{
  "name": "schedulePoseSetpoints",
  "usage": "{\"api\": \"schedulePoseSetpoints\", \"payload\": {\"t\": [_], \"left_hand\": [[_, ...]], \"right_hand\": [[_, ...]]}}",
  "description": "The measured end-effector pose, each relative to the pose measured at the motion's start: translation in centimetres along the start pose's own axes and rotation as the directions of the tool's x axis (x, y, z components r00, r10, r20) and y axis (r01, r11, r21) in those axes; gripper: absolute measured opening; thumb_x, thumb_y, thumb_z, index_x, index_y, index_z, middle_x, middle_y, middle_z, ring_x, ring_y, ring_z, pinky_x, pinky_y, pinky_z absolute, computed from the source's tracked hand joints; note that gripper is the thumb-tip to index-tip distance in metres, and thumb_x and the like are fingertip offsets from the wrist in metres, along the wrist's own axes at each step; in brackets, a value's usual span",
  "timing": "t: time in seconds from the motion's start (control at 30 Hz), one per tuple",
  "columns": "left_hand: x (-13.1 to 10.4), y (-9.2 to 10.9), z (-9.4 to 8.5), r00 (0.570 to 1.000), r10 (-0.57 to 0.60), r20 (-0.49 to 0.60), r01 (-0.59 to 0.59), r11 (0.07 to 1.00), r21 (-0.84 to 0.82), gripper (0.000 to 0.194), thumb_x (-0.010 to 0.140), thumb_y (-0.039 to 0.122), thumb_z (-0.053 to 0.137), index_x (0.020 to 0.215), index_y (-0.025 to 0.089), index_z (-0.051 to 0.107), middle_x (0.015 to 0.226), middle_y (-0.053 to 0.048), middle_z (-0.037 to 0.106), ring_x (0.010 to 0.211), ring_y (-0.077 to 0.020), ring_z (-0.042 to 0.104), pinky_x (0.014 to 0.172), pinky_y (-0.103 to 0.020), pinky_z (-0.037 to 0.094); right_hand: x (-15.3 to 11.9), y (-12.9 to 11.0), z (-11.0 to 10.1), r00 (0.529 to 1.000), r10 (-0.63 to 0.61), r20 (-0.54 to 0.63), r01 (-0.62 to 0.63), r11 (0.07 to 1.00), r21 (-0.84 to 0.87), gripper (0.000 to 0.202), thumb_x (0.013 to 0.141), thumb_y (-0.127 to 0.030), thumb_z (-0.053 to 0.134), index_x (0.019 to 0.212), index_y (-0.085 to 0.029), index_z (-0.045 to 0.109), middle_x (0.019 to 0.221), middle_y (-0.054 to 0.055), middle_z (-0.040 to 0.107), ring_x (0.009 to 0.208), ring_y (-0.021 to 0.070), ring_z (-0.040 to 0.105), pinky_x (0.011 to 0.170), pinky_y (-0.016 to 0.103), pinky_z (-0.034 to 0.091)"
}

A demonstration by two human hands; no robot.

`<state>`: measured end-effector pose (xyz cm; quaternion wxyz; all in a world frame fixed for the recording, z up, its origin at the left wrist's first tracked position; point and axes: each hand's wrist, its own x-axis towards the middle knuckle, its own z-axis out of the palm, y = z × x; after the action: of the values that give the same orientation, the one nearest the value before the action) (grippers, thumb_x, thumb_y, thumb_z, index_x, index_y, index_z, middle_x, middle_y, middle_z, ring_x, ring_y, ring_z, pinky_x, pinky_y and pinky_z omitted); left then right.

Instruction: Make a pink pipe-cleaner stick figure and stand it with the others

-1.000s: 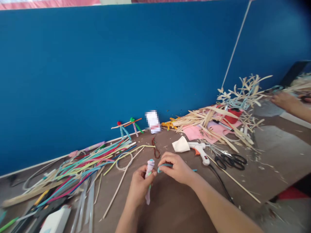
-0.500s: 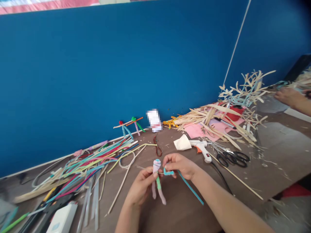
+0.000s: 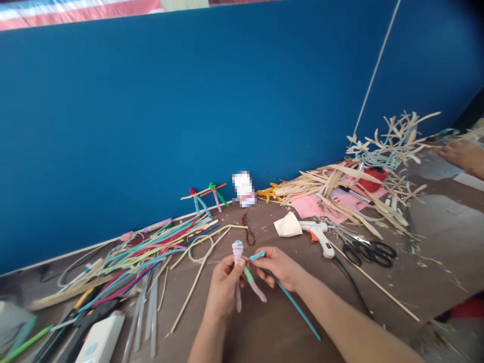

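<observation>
Doll [image 3: 238, 251]: likely light, bendy; grip midbody. Left hand [image 3: 224, 283] pinches it; right hand [image 3: 283, 268], three o'clock, pinches blue pipe cleaner [image 3: 299, 310].

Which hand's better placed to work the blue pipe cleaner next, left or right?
Right, I'd judge. The right hand holds the blue pipe cleaner near one end, just beside the lilac figure; the left hand is occupied gripping that figure.

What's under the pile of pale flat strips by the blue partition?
Pink sheet material shows along the front edge and through gaps in the pale flat strips. Whatever lies beneath the thick middle is covered; can't tell.
</observation>
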<state>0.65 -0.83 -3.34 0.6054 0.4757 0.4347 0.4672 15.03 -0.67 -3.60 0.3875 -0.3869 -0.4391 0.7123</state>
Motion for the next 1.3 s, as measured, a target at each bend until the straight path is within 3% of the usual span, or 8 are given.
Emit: {"api": "schedulePoseSetpoints", "payload": {"t": [0.2,0.33,0.43,0.57,0.7,0.83,1.13,1.3], "left_hand": [[-0.2,0.0,-0.2,0.960,0.246,-0.136,-0.178,0.906,0.385,0.023,0.069,0.036,0.053,0.065,0.013,0.056,0.057,0.001,0.050,0.046,-0.0082,0.042,0.045,-0.019,0.032],[-0.2,0.5,-0.6,0.927,0.373,-0.044,-0.274,0.751,0.601,0.022,0.072,0.032,0.050,0.060,0.014,0.056,0.058,0.000,0.049,0.056,-0.0117,0.045,0.054,-0.021,0.033],[-0.1,0.8,-0.9,0.948,0.318,-0.009,-0.251,0.765,0.593,0.021,0.071,0.032,0.050,0.064,0.014,0.057,0.058,0.000,0.049,0.056,-0.0119,0.043,0.053,-0.020,0.032],[-0.2,1.2,-1.2,0.993,0.097,0.062,-0.114,0.893,0.435,0.021,0.067,0.034,0.055,0.067,0.013,0.057,0.055,0.002,0.046,0.050,-0.0096,0.039,0.047,-0.019,0.029],[-0.7,1.5,-1.2,0.986,-0.043,0.159,0.002,0.969,0.247,0.022,0.065,0.035,0.059,0.063,0.013,0.054,0.051,0.004,0.043,0.045,-0.0064,0.034,0.043,-0.018,0.027],[-0.8,1.2,-0.9,0.987,-0.054,0.154,0.041,0.996,0.084,0.022,0.063,0.034,0.060,0.065,0.013,0.054,0.052,0.003,0.045,0.043,-0.0052,0.034,0.041,-0.017,0.027],[-0.3,0.4,-0.3,0.988,0.151,-0.040,-0.137,0.961,0.241,0.022,0.069,0.035,0.054,0.067,0.013,0.056,0.058,0.001,0.050,0.046,-0.0077,0.039,0.044,-0.019,0.032],[-0.3,0.6,-0.1,0.929,0.357,-0.099,-0.261,0.818,0.513,0.023,0.071,0.034,0.052,0.060,0.015,0.058,0.065,-0.003,0.054,0.062,-0.0148,0.049,0.059,-0.022,0.037]], "right_hand": [[-0.7,0.1,0.9,0.995,-0.100,0.001,0.091,0.908,-0.409,0.022,0.077,-0.030,0.041,0.064,-0.014,0.049,0.041,-0.007,0.042,0.030,0.0031,0.030,0.032,0.016,0.021],[-1.7,-0.8,0.9,0.931,-0.363,0.041,0.283,0.648,-0.707,0.015,0.072,-0.023,0.049,0.061,-0.014,0.050,0.050,-0.005,0.045,0.047,0.0058,0.037,0.045,0.017,0.027],[-2.2,-1.7,0.7,0.877,-0.481,0.006,0.294,0.527,-0.798,0.012,0.073,-0.022,0.048,0.067,-0.015,0.055,0.057,-0.002,0.053,0.053,0.0084,0.042,0.050,0.019,0.030],[-2.0,-2.3,0.2,0.856,-0.510,-0.078,0.317,0.639,-0.701,0.009,0.072,-0.021,0.051,0.070,-0.016,0.058,0.067,0.001,0.059,0.062,0.0111,0.050,0.058,0.021,0.037],[-1.2,-1.8,-0.4,0.931,-0.357,-0.083,0.274,0.828,-0.490,0.009,0.067,-0.023,0.056,0.068,-0.014,0.058,0.058,-0.002,0.054,0.054,0.0086,0.048,0.050,0.018,0.037],[-0.6,-1.1,-0.4,0.983,-0.174,-0.064,0.139,0.920,-0.367,0.017,0.067,-0.030,0.056,0.064,-0.013,0.057,0.044,-0.006,0.043,0.036,0.0042,0.036,0.037,0.016,0.029],[-0.7,-0.1,0.4,0.984,-0.171,0.042,0.168,0.837,-0.520,0.027,0.079,-0.032,0.040,0.062,-0.014,0.053,0.047,-0.005,0.045,0.033,0.0040,0.034,0.035,0.016,0.026],[-1.3,-0.4,1.0,0.949,-0.306,0.072,0.263,0.644,-0.718,0.022,0.076,-0.026,0.044,0.059,-0.015,0.052,0.050,-0.004,0.048,0.045,0.0069,0.039,0.043,0.017,0.027]]}}
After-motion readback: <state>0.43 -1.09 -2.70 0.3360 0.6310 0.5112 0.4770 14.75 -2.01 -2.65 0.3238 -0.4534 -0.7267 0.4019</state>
